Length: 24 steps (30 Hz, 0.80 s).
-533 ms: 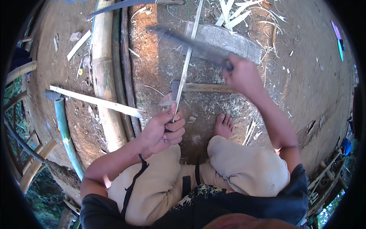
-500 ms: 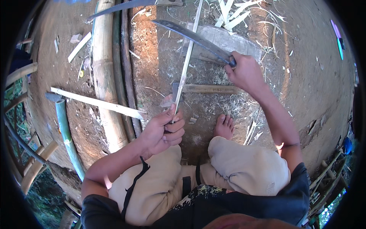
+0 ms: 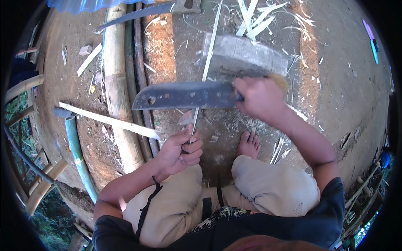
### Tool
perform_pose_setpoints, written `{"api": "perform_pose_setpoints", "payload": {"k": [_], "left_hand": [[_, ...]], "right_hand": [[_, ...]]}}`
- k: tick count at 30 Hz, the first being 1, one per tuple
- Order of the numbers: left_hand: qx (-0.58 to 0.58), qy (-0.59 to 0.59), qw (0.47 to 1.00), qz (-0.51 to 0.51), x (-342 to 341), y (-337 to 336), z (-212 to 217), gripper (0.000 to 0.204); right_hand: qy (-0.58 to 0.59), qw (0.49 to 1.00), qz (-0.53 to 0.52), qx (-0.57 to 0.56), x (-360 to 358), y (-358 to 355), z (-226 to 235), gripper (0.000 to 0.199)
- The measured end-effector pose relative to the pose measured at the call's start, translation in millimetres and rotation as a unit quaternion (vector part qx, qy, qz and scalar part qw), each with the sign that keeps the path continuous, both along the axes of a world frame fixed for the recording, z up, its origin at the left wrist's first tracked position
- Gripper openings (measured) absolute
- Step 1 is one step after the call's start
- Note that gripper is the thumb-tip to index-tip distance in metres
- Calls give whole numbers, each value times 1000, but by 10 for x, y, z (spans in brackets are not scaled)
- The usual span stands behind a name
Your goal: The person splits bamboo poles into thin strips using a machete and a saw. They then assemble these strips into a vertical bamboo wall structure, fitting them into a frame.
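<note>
I see my left hand closed around the lower end of the thin bamboo strip, which stands on the earth floor; my right hand clenches the broad machete (blade crossing the strip). I'd strike lightly, fingers below the edge.

bamboo strip: thin, pale, upright | machete: dark blade, level, crossing it

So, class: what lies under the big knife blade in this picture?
Under the knife blade runs the thin bamboo strip that the left hand holds, over dirt ground strewn with shavings. The blade covers the stretch of strip it crosses, so any contact or cut there cannot be seen.
</note>
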State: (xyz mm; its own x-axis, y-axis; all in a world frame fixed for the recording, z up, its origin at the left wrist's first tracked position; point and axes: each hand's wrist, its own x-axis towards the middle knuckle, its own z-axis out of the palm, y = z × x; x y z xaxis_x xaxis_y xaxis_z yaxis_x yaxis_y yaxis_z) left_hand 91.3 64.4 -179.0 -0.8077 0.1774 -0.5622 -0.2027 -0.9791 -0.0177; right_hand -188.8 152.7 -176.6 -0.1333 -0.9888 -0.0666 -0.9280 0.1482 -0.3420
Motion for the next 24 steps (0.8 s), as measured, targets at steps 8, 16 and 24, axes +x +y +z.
{"api": "perform_pose_setpoints", "payload": {"k": [8,16,24], "left_hand": [[-1,-8,1000,-9,-9,-71,54,36],[24,3,999,27,49,-122,79,28],[46,3,997,60,158,-84,23,21]], "right_hand": [[70,993,-57,73,-575,-330,-75,23],[110,974,-172,95,-1368,-713,-423,27],[75,979,-163,102,-1311,-1009,-574,27]]}}
